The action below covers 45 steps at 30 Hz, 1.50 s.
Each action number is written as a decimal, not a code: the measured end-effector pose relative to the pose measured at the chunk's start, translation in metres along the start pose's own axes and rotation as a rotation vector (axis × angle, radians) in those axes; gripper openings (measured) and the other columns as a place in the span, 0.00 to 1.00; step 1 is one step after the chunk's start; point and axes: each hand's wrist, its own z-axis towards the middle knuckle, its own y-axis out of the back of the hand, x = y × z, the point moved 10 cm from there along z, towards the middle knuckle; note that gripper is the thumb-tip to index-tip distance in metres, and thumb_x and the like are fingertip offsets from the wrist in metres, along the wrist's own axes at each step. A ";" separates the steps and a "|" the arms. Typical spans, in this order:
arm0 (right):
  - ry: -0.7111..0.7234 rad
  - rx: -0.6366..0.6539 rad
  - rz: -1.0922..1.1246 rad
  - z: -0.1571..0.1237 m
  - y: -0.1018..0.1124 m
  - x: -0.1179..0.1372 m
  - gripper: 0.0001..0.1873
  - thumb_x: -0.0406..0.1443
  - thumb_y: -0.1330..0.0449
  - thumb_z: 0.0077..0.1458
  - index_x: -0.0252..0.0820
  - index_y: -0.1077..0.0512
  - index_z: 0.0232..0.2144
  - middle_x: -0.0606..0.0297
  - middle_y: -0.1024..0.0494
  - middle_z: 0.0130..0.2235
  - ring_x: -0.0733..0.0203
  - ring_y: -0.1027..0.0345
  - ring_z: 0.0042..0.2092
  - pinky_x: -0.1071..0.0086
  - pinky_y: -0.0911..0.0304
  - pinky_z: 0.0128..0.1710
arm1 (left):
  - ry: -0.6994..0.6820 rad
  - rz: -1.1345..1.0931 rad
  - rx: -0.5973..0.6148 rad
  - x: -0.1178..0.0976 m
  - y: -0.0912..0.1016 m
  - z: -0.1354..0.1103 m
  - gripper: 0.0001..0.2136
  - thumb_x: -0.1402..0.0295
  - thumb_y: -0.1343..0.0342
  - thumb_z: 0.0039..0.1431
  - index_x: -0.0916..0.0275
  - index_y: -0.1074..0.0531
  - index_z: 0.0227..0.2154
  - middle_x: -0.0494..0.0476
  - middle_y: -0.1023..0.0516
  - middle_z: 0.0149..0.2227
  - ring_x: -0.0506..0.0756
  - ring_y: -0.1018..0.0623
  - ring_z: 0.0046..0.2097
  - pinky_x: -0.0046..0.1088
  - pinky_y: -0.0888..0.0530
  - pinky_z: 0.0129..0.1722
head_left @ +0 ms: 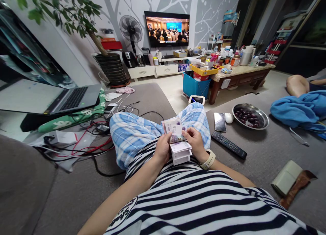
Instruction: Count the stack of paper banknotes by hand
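Banknotes, held just above the checked trousers, upper part folded up, lower ends fanned loosely toward the striped shirt. Clasped along one edge by the left hand, pinched at the upper part by the right hand: grip closed on paper at both sides. Cannot tell how many.

Could slip down onto the trousers if held too lightly on the left, lower ends being free. Could crease or tear at the fold if pulled sharply by the right.

Right of the trousers, on the grey couch: remote control, phone, then metal bowl of dark fruit.

Left of the trousers: tangled cables, apt to hide any dropped paper; then laptop.

Beyond the trousers: crowded surface, then television.
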 end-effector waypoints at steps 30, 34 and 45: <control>0.007 0.024 0.076 -0.004 -0.003 0.013 0.20 0.51 0.37 0.56 0.42 0.32 0.25 0.71 0.35 0.24 0.64 0.44 0.27 0.68 0.46 0.29 | -0.038 -0.002 -0.024 -0.002 0.004 0.003 0.12 0.63 0.36 0.48 0.67 0.21 0.33 0.62 0.15 0.36 0.64 0.17 0.45 0.41 0.23 0.50; 0.007 0.029 0.070 -0.004 -0.003 0.012 0.20 0.51 0.38 0.56 0.43 0.32 0.25 0.71 0.35 0.24 0.64 0.44 0.27 0.68 0.46 0.29 | -0.039 -0.010 -0.023 -0.002 0.003 0.003 0.13 0.64 0.36 0.48 0.68 0.21 0.34 0.63 0.15 0.36 0.64 0.17 0.45 0.41 0.23 0.51; 0.018 0.037 0.059 -0.004 -0.004 0.014 0.20 0.52 0.39 0.57 0.43 0.32 0.26 0.70 0.35 0.25 0.63 0.44 0.28 0.68 0.45 0.29 | -0.035 0.009 -0.030 -0.001 0.004 0.002 0.13 0.61 0.34 0.48 0.66 0.21 0.32 0.61 0.15 0.34 0.65 0.17 0.45 0.42 0.23 0.50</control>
